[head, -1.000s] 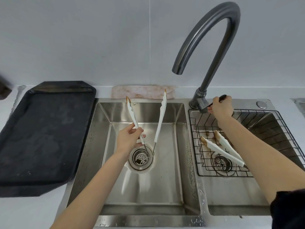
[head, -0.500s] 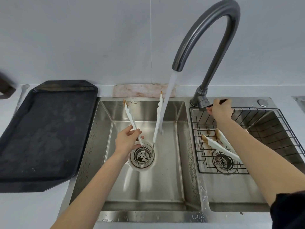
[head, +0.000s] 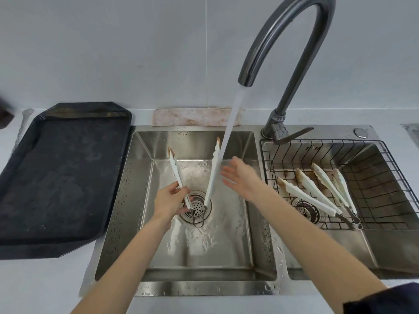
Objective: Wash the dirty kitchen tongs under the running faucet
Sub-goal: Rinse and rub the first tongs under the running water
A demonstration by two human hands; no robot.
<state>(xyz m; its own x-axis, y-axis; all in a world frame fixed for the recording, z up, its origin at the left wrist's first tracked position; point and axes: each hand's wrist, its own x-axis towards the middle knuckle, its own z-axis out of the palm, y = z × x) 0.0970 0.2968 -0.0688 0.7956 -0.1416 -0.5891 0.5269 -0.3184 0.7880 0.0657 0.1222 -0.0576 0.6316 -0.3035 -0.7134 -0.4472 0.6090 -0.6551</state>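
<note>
Stainless steel forms the double sink (head: 204, 288), its near rim beaded with water drops; two bare forearms reach over that rim into the left basin (head: 235, 245), whose floor is wet and foaming around the drain strainer (head: 196, 208). Over the strainer the left hand (head: 169, 203) closes its fingers on one white arm of the tongs (head: 212, 177), low down near the metal hinge loop; the tongs stand with the hinge at the bottom and both arms spread wide in a V, tips upward and stained brown. Just right of the tongs' right arm the right hand (head: 240, 179) hovers flat and open with fingers spread, holding nothing; whether it touches the tongs I cannot tell. Beside that right arm the water stream (head: 229, 137) falls slanting into the left basin; it seems to graze the arm, though contact is not certain. Inside the right basin (head: 385, 250) sits a black wire rack (head: 381, 189); in the rack lie two more pairs of white tongs (head: 317, 196), side by side, brown-stained tips pointing away, hinges toward the near edge, with brown smears on the steel under them. Left of the sink, on the pale counter (head: 34, 286), rests a dark tray (head: 61, 177). Farther back, a pinkish cloth (head: 195, 116) lies folded along the sink's far edge; the grey gooseneck faucet (head: 301, 30) rises from the divider, its lever (head: 294, 133) pointing right, against a pale wall (head: 113, 53).
</note>
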